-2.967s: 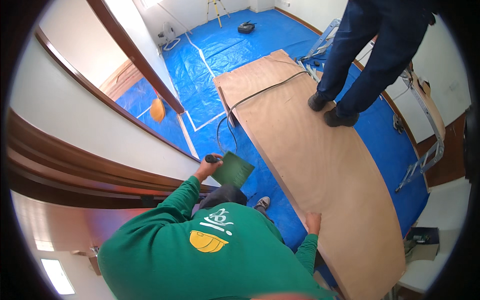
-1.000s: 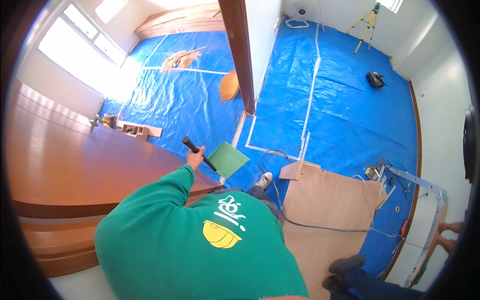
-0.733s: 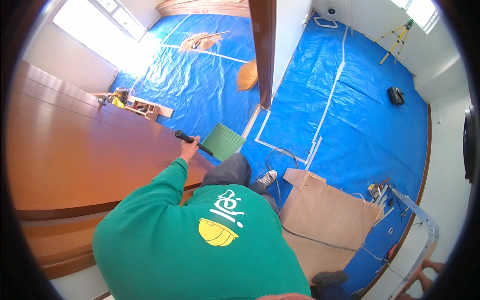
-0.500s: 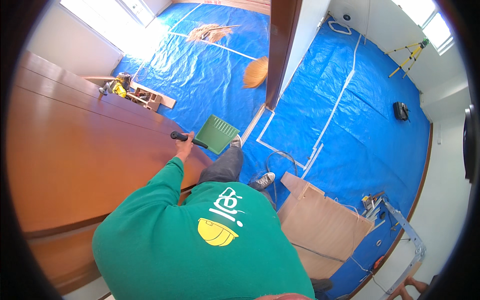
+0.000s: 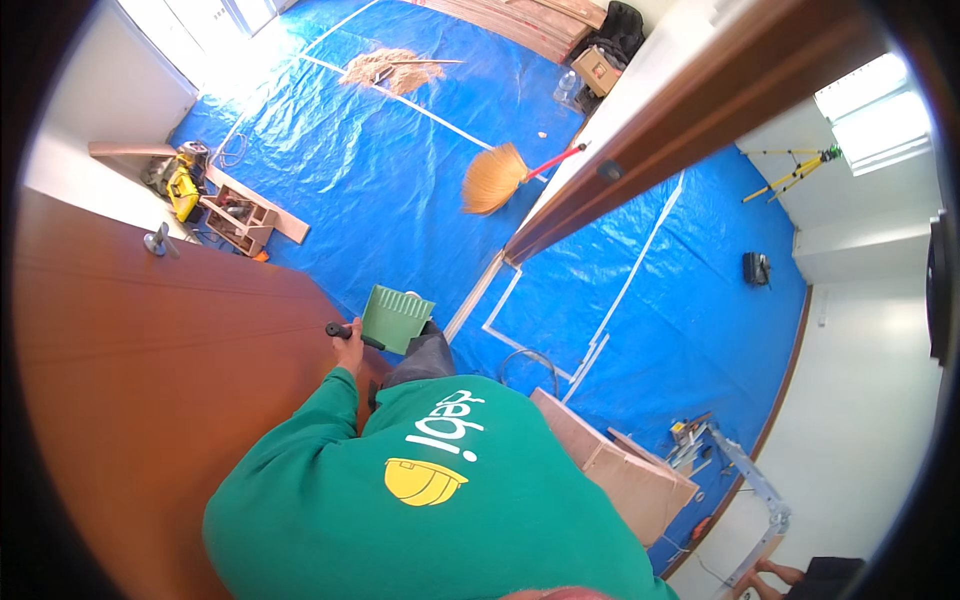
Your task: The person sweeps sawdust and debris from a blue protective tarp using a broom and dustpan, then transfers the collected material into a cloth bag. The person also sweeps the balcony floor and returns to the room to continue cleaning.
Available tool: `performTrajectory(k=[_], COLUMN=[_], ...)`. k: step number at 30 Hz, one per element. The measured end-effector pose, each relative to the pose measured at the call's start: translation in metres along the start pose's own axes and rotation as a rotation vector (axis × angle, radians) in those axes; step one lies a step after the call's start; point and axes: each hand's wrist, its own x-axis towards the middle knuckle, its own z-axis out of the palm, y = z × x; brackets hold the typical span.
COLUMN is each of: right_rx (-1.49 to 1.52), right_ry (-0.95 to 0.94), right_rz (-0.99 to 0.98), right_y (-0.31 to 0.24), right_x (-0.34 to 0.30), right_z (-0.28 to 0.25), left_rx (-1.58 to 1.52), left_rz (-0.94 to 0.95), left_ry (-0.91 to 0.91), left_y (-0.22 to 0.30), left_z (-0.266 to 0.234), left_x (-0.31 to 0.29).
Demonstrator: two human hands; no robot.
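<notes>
I have the left hand (image 5: 348, 350) closed firmly around the black handle (image 5: 341, 330) of a green dustpan (image 5: 392, 325). The pan sits just right of that hand and slightly ahead of it, ribs facing my camera; I can't tell whether it touches the blue sheet (image 5: 350, 220) covering the floor. The right hand is outside my view, so I can't tell whether it is spread or pressed together. Just left of the left hand I see a brown door (image 5: 200, 370), its metal knob (image 5: 157, 241) farther left and ahead. Ahead of the hand and to the left is a wooden toolbox (image 5: 238, 218); ahead and to the right lies a straw broom (image 5: 493, 180) with 1 red stick, near the brown door frame (image 5: 690, 105). Well ahead of the hand, a tan pile (image 5: 400, 75) rests on the sheet. Right of the hand and closer to the body stands a plywood bench (image 5: 610, 475); beyond it, a person's hands (image 5: 772, 576) are by the near end of a metal ladder (image 5: 755, 480).
</notes>
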Motion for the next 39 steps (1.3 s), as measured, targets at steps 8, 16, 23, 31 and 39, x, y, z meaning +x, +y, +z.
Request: performTrajectory(k=[8,16,23,31,39], right_rx=[-0.628,-0.505,-0.834,-1.253,-1.558], right_ry=[0.032,0.163,0.624,0.459,0.334], right_rz=[-0.466,-1.148,-0.889,-0.324,-0.326], right_y=[-0.223,-0.578,-0.831,-0.93,-0.906], right_x=[0.068,0.025,0.06,0.189,0.276], right_z=[-0.023,0.034,0.066,-0.003,-0.034], left_rx=[0.171,0.056,-0.065,-0.135,-0.125], left_rz=[0.03,0.061,0.116,0.019,-0.096], left_ry=[-0.016,-0.035,-0.013,0.297,0.431], left_y=[0.021,0.085,0.125,0.183,0.224], left_z=[-0.009,0.006,0.026,0.046,0.087], left_x=[0.089,0.119,0.129,0.144,0.157])
